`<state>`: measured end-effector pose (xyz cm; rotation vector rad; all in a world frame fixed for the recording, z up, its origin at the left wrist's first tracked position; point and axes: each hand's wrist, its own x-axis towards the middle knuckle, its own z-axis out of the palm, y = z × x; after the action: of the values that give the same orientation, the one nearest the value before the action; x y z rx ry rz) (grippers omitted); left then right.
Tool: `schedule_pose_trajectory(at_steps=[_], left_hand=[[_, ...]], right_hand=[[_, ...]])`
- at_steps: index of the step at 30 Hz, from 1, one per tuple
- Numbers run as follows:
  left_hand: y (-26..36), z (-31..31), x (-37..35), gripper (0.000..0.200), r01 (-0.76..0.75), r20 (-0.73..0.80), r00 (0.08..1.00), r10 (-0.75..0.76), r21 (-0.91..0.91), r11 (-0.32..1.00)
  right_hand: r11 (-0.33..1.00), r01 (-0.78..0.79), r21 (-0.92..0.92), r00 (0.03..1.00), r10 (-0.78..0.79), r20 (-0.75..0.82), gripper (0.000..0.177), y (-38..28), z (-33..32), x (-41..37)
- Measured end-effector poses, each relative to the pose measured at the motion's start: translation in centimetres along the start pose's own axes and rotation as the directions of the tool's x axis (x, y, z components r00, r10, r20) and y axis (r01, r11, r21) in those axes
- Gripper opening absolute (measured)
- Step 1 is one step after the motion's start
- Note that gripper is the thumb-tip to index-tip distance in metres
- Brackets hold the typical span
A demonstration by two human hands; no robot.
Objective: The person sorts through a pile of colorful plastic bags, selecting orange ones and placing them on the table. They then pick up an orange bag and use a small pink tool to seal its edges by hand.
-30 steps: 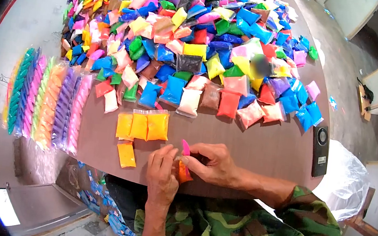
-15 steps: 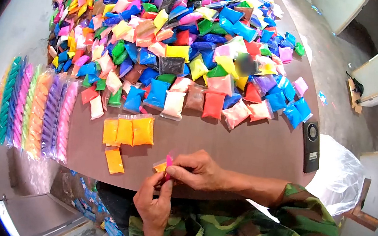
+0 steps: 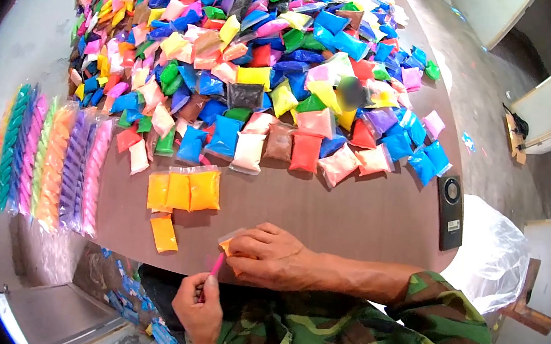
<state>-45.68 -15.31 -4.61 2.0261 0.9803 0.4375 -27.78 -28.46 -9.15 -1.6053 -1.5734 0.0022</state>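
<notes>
My left hand (image 3: pixel 200 306) is closed on a slim pink stick (image 3: pixel 217 263) below the table's front edge, its upper end reaching up to my other hand. My right hand (image 3: pixel 269 255) lies over a small orange packet (image 3: pixel 227 240), fingers bent around it; only the packet's corner and clear edge show. To the left, three orange packets (image 3: pixel 180 191) lie in a row, with one more orange packet (image 3: pixel 164 234) just below them.
A large heap of colourful packets (image 3: pixel 253 76) covers the back of the brown table (image 3: pixel 291 208). Wrapped twisted coloured strips (image 3: pixel 55 162) lie at the left edge. A black phone-like device (image 3: pixel 450 211) lies at the right edge, beside a clear plastic bag (image 3: pixel 493 250).
My left hand has moved down and left with the pink stick, away from my right hand. My right hand has turned palm down over the orange packet.
</notes>
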Motion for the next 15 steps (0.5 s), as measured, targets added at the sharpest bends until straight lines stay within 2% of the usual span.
schedule_pose_trajectory(at_steps=[2,3,4,6,7,10,11,15], left_hand=[[-0.9,0.7,-0.1,0.016,-0.067,0.044,0.997,0.065,0.060,0.996],[0.4,1.1,-0.1,0.018,-0.054,0.042,0.998,0.050,0.084,0.995],[0.3,1.6,-0.1,0.015,-0.072,0.037,0.997,0.070,0.039,0.997],[0.3,2.6,0.4,0.008,-0.216,-0.008,0.976,0.218,0.083,0.973],[0.2,2.8,0.5,0.008,-0.225,0.006,0.974,0.225,0.087,0.971],[-0.3,2.8,0.8,0.011,-0.281,0.036,0.960,0.278,0.121,0.952],[-0.4,2.7,1.0,0.010,-0.322,0.041,0.947,0.319,0.146,0.935],[-0.3,2.1,2.2,0.007,-0.364,0.068,0.931,0.358,0.212,0.907]], right_hand=[[1.000,0.009,-0.010,1.000,-0.009,0.018,0.023,0.0,0.1,-0.1],[1.000,0.021,-0.021,0.999,-0.020,0.048,0.023,0.1,-0.2,-0.3],[0.999,0.032,-0.030,0.996,-0.029,0.080,0.022,0.1,-0.3,-0.4],[0.999,0.049,0.000,0.998,-0.049,0.031,0.021,0.2,0.0,-0.4],[0.998,0.059,0.014,0.998,-0.059,0.006,0.021,0.3,0.0,-0.4],[0.997,0.015,0.074,0.997,-0.009,-0.079,0.022,-0.2,-0.1,0.3],[0.992,-0.064,0.112,0.997,0.069,-0.038,0.020,-0.8,-0.8,0.3],[0.991,-0.072,0.109,0.997,0.073,0.001,0.018,-0.2,-0.7,0.1]])
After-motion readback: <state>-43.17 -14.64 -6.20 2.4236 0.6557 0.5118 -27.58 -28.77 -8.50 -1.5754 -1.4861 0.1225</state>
